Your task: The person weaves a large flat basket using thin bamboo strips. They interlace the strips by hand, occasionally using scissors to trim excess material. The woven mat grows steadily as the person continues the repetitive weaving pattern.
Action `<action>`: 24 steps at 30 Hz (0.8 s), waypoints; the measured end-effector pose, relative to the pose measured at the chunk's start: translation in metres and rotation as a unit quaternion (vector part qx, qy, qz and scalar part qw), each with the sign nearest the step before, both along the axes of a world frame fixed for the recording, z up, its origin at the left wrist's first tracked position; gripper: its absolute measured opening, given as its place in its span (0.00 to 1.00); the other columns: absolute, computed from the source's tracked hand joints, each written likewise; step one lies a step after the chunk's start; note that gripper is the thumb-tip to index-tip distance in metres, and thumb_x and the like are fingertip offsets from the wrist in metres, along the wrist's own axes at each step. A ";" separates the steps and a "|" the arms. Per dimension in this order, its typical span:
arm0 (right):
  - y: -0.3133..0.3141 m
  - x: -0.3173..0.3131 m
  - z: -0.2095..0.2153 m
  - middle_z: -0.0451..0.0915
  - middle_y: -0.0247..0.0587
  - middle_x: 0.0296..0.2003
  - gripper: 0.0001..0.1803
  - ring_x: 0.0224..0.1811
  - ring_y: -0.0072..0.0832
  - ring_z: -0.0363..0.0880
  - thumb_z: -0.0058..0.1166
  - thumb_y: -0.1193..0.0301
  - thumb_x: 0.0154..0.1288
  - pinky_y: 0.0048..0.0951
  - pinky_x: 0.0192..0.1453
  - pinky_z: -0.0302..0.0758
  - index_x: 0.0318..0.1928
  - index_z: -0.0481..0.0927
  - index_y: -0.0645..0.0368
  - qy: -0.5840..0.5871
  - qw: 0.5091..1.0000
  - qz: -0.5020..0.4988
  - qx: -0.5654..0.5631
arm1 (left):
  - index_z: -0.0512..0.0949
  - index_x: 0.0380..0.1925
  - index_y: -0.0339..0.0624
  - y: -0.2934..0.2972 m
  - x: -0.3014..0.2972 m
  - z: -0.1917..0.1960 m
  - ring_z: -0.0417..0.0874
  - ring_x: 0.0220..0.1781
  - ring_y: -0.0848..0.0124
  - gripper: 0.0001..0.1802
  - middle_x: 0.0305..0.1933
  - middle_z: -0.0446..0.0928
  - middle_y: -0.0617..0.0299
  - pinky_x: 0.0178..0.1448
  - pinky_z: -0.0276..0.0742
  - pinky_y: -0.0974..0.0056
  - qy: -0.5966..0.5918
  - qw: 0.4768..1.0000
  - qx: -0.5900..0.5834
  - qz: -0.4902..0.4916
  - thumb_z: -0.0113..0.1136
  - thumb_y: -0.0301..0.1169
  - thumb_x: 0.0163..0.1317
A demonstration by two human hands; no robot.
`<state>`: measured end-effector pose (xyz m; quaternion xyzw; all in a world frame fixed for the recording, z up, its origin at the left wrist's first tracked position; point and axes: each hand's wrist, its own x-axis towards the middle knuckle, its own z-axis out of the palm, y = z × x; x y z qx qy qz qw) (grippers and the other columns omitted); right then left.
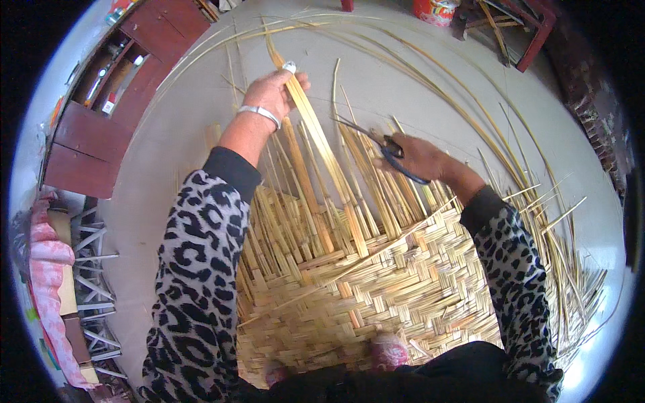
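Observation:
My left hand is closed round a long, flat, pale reed strip and lifts its far part off the floor. A white wrap covers that hand's thumb tip. From the hand the strip slopes down to the near edge of the unwoven ends. In my right hand is a pair of scissors, dark blades pointing left toward the held strip but apart from it. Below both hands spreads a woven reed mat in a zigzag weave. Many loose upright strips fan out from its far edge.
Long thin reeds curve over the floor beyond the mat, and a tangle of reed ends lies to the right. A dark red cabinet stands left, near a metal rack with pink cloth. At the far right are a red bucket and red furniture legs.

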<state>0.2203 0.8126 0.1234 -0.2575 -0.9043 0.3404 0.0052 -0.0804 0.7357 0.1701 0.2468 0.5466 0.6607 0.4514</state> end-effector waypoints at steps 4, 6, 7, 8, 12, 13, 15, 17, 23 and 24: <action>0.003 -0.030 0.042 0.80 0.56 0.35 0.43 0.38 0.48 0.79 0.53 0.31 0.54 0.43 0.44 0.73 0.40 0.78 0.66 0.023 0.995 0.033 0.090 | 0.74 0.50 0.38 -0.020 0.001 0.054 0.82 0.51 0.62 0.15 0.48 0.80 0.52 0.57 0.76 0.57 0.101 0.993 0.006 -0.057 0.57 0.32 0.66; -0.002 -0.038 0.060 0.80 0.55 0.34 0.41 0.38 0.50 0.79 0.54 0.32 0.53 0.44 0.43 0.73 0.39 0.79 0.63 0.054 0.990 0.035 0.124 | 0.75 0.51 0.41 -0.034 0.006 0.070 0.80 0.51 0.68 0.15 0.48 0.80 0.57 0.56 0.74 0.61 0.151 0.986 -0.014 -0.073 0.57 0.33 0.66; -0.004 -0.041 0.069 0.80 0.55 0.33 0.40 0.38 0.51 0.79 0.54 0.32 0.53 0.44 0.43 0.74 0.39 0.80 0.63 0.059 0.990 0.037 0.126 | 0.75 0.50 0.42 -0.039 0.009 0.076 0.80 0.50 0.70 0.15 0.48 0.81 0.59 0.55 0.73 0.63 0.178 0.981 -0.023 -0.074 0.57 0.34 0.66; -0.007 -0.043 0.078 0.81 0.55 0.33 0.40 0.38 0.51 0.79 0.55 0.32 0.53 0.44 0.43 0.74 0.39 0.80 0.62 0.058 0.989 0.036 0.129 | 0.76 0.50 0.43 -0.044 0.011 0.081 0.79 0.49 0.72 0.14 0.47 0.81 0.61 0.54 0.72 0.65 0.204 0.976 -0.032 -0.074 0.57 0.34 0.66; -0.023 -0.045 0.106 0.79 0.53 0.29 0.34 0.34 0.49 0.77 0.58 0.37 0.55 0.44 0.39 0.72 0.34 0.79 0.62 0.067 0.982 0.017 0.176 | 0.80 0.45 0.45 -0.059 0.014 0.093 0.77 0.43 0.77 0.12 0.42 0.81 0.67 0.50 0.68 0.70 0.291 0.952 -0.035 -0.089 0.59 0.36 0.64; -0.028 -0.047 0.110 0.80 0.51 0.26 0.33 0.31 0.50 0.78 0.60 0.38 0.53 0.45 0.37 0.72 0.33 0.80 0.59 0.067 0.971 -0.007 0.228 | 0.81 0.44 0.45 -0.061 0.014 0.095 0.77 0.42 0.77 0.12 0.40 0.81 0.68 0.49 0.68 0.70 0.315 0.944 -0.039 -0.093 0.60 0.37 0.64; -0.033 -0.045 0.119 0.81 0.51 0.28 0.35 0.34 0.50 0.80 0.58 0.35 0.51 0.45 0.40 0.75 0.33 0.82 0.59 0.038 0.964 -0.002 0.262 | 0.82 0.42 0.45 -0.066 0.012 0.097 0.76 0.41 0.77 0.12 0.38 0.81 0.69 0.49 0.67 0.71 0.337 0.936 -0.029 -0.101 0.60 0.38 0.63; -0.041 -0.042 0.124 0.82 0.50 0.28 0.35 0.35 0.50 0.81 0.57 0.35 0.51 0.45 0.41 0.77 0.33 0.83 0.58 0.016 0.956 0.000 0.294 | 0.82 0.41 0.45 -0.072 0.012 0.096 0.76 0.40 0.78 0.12 0.36 0.81 0.69 0.48 0.66 0.71 0.334 0.936 -0.003 -0.109 0.61 0.39 0.63; -0.064 -0.040 0.127 0.81 0.49 0.25 0.21 0.30 0.47 0.82 0.58 0.49 0.58 0.44 0.37 0.79 0.30 0.82 0.56 0.016 0.926 0.015 0.377 | 0.82 0.40 0.42 -0.096 0.021 0.092 0.74 0.38 0.79 0.12 0.35 0.80 0.70 0.47 0.65 0.72 0.316 0.945 0.020 -0.087 0.61 0.38 0.63; -0.068 -0.040 0.126 0.81 0.49 0.24 0.21 0.30 0.47 0.82 0.58 0.49 0.58 0.44 0.37 0.79 0.30 0.82 0.56 0.017 0.923 0.018 0.385 | 0.82 0.40 0.42 -0.101 0.023 0.093 0.74 0.38 0.79 0.12 0.35 0.80 0.70 0.47 0.65 0.72 0.304 0.948 0.032 -0.084 0.61 0.37 0.63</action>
